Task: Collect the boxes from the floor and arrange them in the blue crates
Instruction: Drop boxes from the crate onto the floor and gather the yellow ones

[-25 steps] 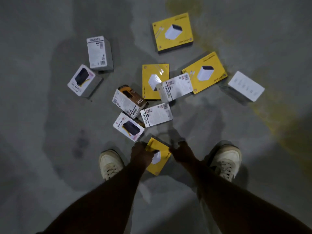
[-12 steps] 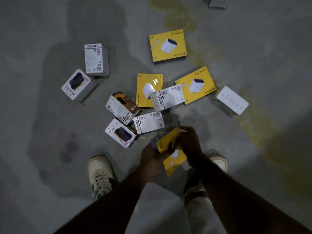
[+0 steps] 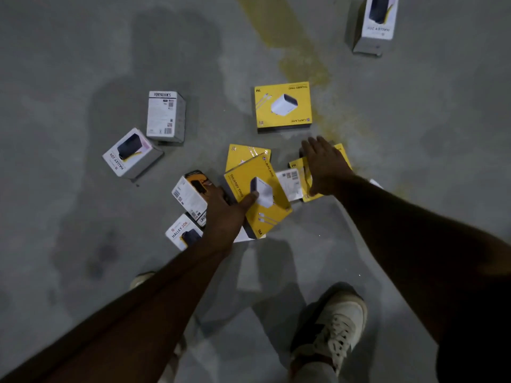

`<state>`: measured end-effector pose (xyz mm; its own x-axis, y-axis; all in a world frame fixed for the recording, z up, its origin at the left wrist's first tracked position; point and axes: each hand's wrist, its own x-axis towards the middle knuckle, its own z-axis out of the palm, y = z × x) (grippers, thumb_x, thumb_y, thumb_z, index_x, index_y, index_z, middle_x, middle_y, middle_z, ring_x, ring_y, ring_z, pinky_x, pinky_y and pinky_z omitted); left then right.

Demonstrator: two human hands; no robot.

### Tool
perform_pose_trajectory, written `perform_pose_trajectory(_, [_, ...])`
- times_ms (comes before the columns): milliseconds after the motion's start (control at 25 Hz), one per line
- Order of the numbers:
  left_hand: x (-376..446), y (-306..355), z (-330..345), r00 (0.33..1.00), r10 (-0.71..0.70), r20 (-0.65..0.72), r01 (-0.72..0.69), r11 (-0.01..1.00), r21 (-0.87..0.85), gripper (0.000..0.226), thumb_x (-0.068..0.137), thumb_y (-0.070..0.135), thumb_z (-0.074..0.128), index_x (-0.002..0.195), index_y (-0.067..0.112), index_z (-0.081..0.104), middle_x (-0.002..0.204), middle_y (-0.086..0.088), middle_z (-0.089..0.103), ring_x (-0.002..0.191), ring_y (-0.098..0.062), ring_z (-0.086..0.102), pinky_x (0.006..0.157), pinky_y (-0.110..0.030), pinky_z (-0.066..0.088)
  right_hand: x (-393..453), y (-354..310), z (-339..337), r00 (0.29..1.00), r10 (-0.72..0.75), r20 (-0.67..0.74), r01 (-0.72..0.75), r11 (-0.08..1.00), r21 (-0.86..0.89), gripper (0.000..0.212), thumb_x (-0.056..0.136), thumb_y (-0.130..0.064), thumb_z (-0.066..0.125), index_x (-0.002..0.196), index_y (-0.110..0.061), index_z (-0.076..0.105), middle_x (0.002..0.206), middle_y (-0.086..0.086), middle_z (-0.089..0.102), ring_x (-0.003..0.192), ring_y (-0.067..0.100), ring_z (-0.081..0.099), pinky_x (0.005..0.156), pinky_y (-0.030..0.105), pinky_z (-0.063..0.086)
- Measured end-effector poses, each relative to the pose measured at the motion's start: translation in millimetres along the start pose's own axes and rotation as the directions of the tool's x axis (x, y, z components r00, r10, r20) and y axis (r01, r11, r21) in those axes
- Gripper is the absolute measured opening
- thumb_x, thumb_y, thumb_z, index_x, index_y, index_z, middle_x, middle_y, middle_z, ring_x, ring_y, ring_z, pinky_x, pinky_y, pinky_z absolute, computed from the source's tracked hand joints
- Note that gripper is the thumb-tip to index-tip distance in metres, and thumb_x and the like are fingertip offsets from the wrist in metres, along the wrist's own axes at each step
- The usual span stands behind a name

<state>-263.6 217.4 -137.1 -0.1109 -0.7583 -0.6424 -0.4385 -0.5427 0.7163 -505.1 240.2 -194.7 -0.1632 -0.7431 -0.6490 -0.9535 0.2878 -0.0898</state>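
A person's left hand pinches a yellow charger box by its near edge, thumb on its face, above the boxes on the concrete floor; the right hand, fingers spread, reaches over another yellow box beneath it. The stiff, glossy cartons look light but slippery, best taken across opposite edges; no blue crates are visible

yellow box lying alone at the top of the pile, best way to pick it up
The yellow box lies flat, face up, with clear floor on every side. Come from above and pinch its two long side edges, thumb on one, fingers on the other. The right hand is open and nearest; the left hand already grips another box.
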Motion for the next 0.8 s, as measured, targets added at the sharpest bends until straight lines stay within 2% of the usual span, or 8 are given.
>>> perform_pose_trajectory(160, [8.8,-8.6,10.3,0.998,0.064,0.01,-0.065,0.997,0.041,0.034,0.084,0.01,0.077,0.115,0.002,0.066,0.105,-0.008,0.074,0.084,-0.005,0.071,0.069,-0.014,0.054,5.1,1.9,14.9,0.999,-0.033,-0.04,0.02,0.957,-0.289,0.131,0.046,-0.049,0.091,0.15,-0.014,0.02,0.146,0.009,0.037,0.135,0.03,0.034,0.103,0.048,0.032])
perform_pose_trajectory(240, [4.4,-12.6,14.5,0.996,0.082,0.023,-0.082,0.996,0.026,0.035,0.085,0.011,0.076,0.117,0.002,0.065,0.105,-0.007,0.073,0.087,-0.008,0.07,0.072,-0.016,0.055,-0.8,6.3,15.5,0.994,-0.013,-0.105,-0.024,0.937,-0.348,0.125,0.039,-0.061,0.087,0.142,-0.017,0.031,0.134,0.01,0.045,0.125,0.03,0.04,0.1,0.049,0.034])
perform_pose_trajectory(320, [-0.7,-17.9,17.0,0.997,0.073,0.018,-0.073,0.997,-0.023,0.036,0.086,0.017,0.076,0.118,0.006,0.065,0.108,-0.006,0.073,0.094,-0.015,0.071,0.079,-0.027,0.057,-12.5,10.6,17.3,0.989,0.047,-0.143,-0.089,0.948,-0.305,0.115,0.038,-0.065,0.085,0.133,-0.018,0.04,0.128,0.012,0.046,0.119,0.032,0.044,0.1,0.049,0.032])
perform_pose_trajectory(400, [-6.9,-18.5,17.1,0.999,0.053,0.009,-0.052,0.996,-0.074,0.036,0.086,0.025,0.075,0.119,0.013,0.065,0.111,-0.003,0.073,0.099,-0.018,0.071,0.085,-0.036,0.058,-26.1,12.7,17.3,0.986,0.096,-0.138,-0.12,0.978,-0.172,0.097,0.049,-0.06,0.086,0.126,-0.016,0.045,0.123,0.015,0.046,0.111,0.035,0.051,0.098,0.048,0.036])
perform_pose_trajectory(520, [-18.5,-1.9,14.3,0.996,0.041,-0.08,-0.05,0.991,-0.122,0.033,0.086,0.034,0.074,0.114,0.019,0.063,0.109,0.003,0.073,0.098,-0.015,0.07,0.09,-0.038,0.056,-45.6,15.9,4.0,0.967,0.189,-0.173,-0.16,0.973,0.165,0.059,0.075,-0.041,0.079,0.116,-0.009,0.051,0.113,0.019,0.05,0.098,0.041,0.057,0.083,0.046,0.049])
perform_pose_trajectory(640, [-15.8,14.0,2.3,0.984,-0.014,-0.176,-0.005,0.994,-0.11,0.035,0.087,0.038,0.071,0.116,0.02,0.064,0.109,0.007,0.071,0.099,-0.011,0.066,0.094,-0.036,0.051,-64.3,16.8,-15.9,0.892,0.294,-0.343,-0.154,0.912,0.38,0.058,0.086,-0.039,0.069,0.132,-0.01,0.049,0.117,0.021,0.058,0.106,0.041,0.057,0.084,0.046,0.051])
perform_pose_trajectory(720, [-10.4,27.2,-9.1,0.977,-0.051,-0.205,0.019,0.988,-0.153,0.036,0.085,0.039,0.068,0.117,0.022,0.064,0.11,0.005,0.071,0.1,-0.016,0.067,0.094,-0.04,0.053,-74.5,14.6,-32.9,0.809,0.404,-0.427,-0.086,0.8,0.593,0.069,0.09,-0.04,0.065,0.147,-0.013,0.038,0.134,0.017,0.056,0.121,0.036,0.054,0.095,0.042,0.045])
perform_pose_trajectory(800, [-1.7,40.4,-19.5,0.968,-0.095,-0.232,0.051,0.981,-0.187,0.038,0.08,0.041,0.065,0.112,0.022,0.062,0.107,0.001,0.07,0.097,-0.021,0.067,0.092,-0.046,0.054,-78.4,5.8,-56.1,0.755,0.524,-0.393,0.078,0.524,0.848,0.065,0.091,-0.039,0.063,0.147,-0.016,0.041,0.137,0.007,0.058,0.122,0.02,0.057,0.101,0.032,0.044])
